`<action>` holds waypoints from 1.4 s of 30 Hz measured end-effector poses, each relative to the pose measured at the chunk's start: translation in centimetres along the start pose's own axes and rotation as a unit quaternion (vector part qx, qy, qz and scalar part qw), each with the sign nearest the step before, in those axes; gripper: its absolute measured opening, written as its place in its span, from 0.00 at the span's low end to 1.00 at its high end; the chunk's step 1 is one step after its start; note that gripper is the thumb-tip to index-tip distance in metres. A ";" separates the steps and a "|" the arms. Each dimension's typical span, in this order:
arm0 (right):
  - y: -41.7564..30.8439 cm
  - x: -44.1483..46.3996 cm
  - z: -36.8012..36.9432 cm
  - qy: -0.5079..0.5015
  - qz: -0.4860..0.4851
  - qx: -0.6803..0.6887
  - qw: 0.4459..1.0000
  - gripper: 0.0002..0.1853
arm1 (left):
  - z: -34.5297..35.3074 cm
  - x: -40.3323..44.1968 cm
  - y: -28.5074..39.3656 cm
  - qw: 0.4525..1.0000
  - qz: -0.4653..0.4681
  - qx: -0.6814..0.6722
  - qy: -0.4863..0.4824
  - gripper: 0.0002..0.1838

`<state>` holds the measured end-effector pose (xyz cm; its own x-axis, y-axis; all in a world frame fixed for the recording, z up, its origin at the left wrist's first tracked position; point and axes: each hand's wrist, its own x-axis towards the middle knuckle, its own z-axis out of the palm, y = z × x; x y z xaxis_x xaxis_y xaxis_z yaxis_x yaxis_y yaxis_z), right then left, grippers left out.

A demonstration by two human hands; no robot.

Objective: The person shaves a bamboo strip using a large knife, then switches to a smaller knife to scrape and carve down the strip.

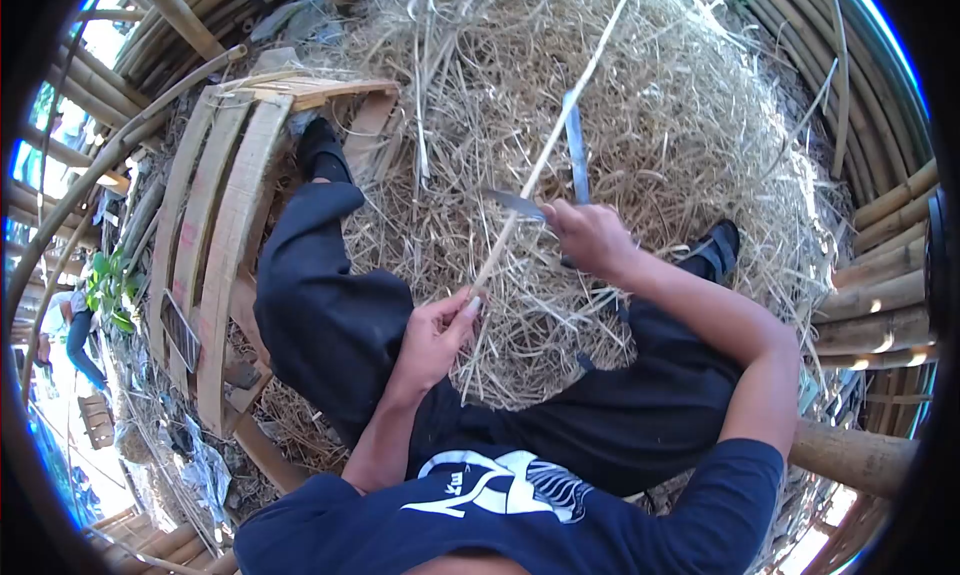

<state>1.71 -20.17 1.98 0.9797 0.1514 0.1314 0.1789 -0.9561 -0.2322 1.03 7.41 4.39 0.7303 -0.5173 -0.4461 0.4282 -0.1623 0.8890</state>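
Note:
My left hand [436, 341] is closed around the near end of a long, thin bamboo strip [560, 125], which slants up and away to the right. In my right hand [592, 239] is a knife [515, 204], its blade pointing left and lying across the strip, apparently touching it. A second, larger blade [577, 147] rests on the shavings just beyond my right hand, and the hand hides part of it. Thin pale shavings [500, 85] cover the ground between and beyond my legs.
A slatted wooden crate [235, 215] stands on the left beside my leg. Bamboo poles [885, 275] line the right side, with more poles [180, 15] at upper left. Another person [72, 325] is at the far left, near a green plant [112, 287].

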 end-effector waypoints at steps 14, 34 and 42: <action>2.5 0.1 0.5 0.027 -0.039 -0.154 0.987 0.08 | 0.8 -0.3 0.6 0.998 -0.007 -0.055 -0.031 0.15; 3.1 1.6 -0.7 0.046 0.038 -0.178 0.982 0.05 | -0.6 -0.3 1.1 1.000 -0.009 -0.025 -0.006 0.15; 2.0 -0.1 0.0 0.058 0.017 -0.040 0.997 0.07 | -0.1 0.6 1.4 0.999 0.013 -0.046 -0.022 0.15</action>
<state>1.96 -22.10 1.54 0.9669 0.0933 0.2374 0.1341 -0.9777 -0.1618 2.10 6.99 5.37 0.7180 -0.5576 -0.4166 0.4583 -0.0718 0.8859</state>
